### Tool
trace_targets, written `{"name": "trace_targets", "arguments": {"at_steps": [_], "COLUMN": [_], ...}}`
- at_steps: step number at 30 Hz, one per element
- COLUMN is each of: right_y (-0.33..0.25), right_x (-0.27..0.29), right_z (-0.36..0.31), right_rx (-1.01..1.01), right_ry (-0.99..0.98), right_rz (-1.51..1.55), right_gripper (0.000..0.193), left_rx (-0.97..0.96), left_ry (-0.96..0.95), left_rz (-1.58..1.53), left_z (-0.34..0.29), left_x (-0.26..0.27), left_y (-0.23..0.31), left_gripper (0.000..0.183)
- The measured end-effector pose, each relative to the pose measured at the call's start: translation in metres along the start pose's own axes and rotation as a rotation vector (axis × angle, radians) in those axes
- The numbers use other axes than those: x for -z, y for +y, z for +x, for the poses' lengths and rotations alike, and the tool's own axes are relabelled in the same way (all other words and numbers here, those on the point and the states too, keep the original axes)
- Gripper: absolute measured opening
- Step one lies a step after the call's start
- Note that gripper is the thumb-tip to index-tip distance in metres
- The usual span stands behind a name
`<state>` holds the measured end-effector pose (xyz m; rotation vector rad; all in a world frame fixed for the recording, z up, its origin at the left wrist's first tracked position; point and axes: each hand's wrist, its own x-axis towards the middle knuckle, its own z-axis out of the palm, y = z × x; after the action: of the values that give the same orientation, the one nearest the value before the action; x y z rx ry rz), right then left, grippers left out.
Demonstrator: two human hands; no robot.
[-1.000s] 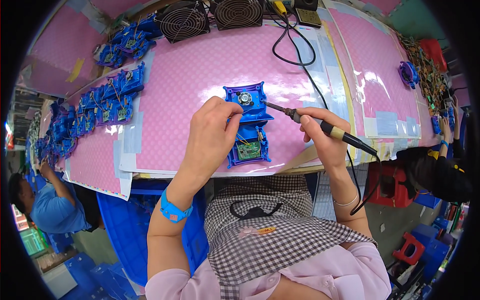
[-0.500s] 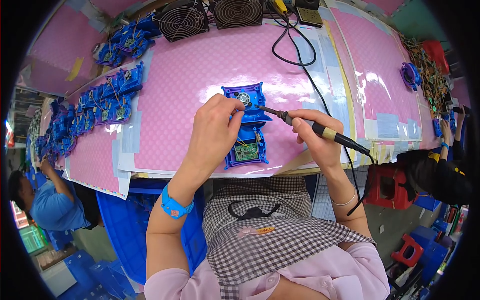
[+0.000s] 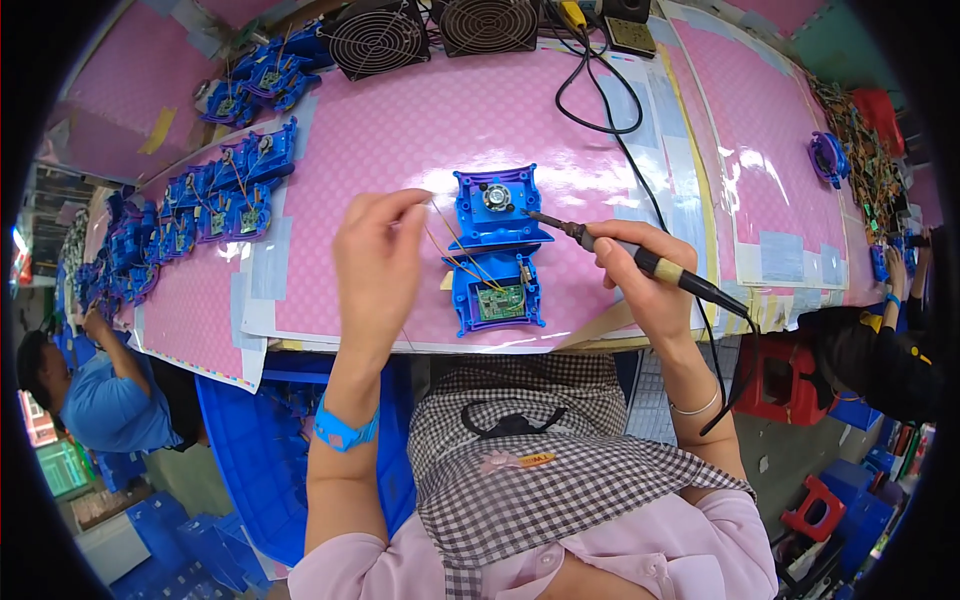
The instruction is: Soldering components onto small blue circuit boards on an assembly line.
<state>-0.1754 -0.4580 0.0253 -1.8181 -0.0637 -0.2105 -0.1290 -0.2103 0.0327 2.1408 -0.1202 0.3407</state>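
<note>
A blue plastic housing (image 3: pixel 497 232) lies on the table in front of me, in two halves. Its far half carries a round speaker (image 3: pixel 497 198); its near half holds a green circuit board (image 3: pixel 500 302). Thin orange wires (image 3: pixel 462 266) rise from the board toward my left hand. My left hand (image 3: pixel 380 265) is left of the housing, thumb and forefinger pinched on a thin wire (image 3: pixel 442 215); its exact end is hard to see. My right hand (image 3: pixel 648 270) grips a soldering iron (image 3: pixel 648 262), whose tip is by the speaker's right side.
Rows of blue housings (image 3: pixel 215 200) stand at the left. Two black fans (image 3: pixel 378 42) line the back edge, near a soldering iron stand (image 3: pixel 630 35). A black cable (image 3: pixel 630 155) crosses the right side. A blue bin (image 3: pixel 250 450) sits below the table; co-workers (image 3: pixel 115 400) work at both sides.
My left hand has drawn back leftward from the speaker, with thin wire at its fingertips, uncovering the housing. My right hand keeps the soldering iron near the speaker.
</note>
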Motion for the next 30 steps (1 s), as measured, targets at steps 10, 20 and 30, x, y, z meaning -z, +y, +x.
{"name": "trace_targets", "arguments": {"at_steps": [10, 20, 30], "right_y": [0.000, 0.005, 0.005], "right_x": [-0.002, -0.005, -0.003], "right_z": [0.002, -0.001, -0.001], "right_rx": [-0.015, 0.011, 0.005], "right_ry": [0.067, 0.045, 0.042], "right_rz": [0.051, 0.038, 0.036], "right_gripper": [0.016, 0.016, 0.016], "left_rx": [0.002, 0.230, -0.120], "left_ry": [0.032, -0.114, -0.246], "left_rz": [0.162, -0.219, 0.052], "left_z": [-0.011, -0.009, -0.008], "left_x": [-0.026, -0.035, -0.042], "left_y": [-0.004, 0.016, 0.009], "left_gripper": [0.019, 0.010, 0.010]}}
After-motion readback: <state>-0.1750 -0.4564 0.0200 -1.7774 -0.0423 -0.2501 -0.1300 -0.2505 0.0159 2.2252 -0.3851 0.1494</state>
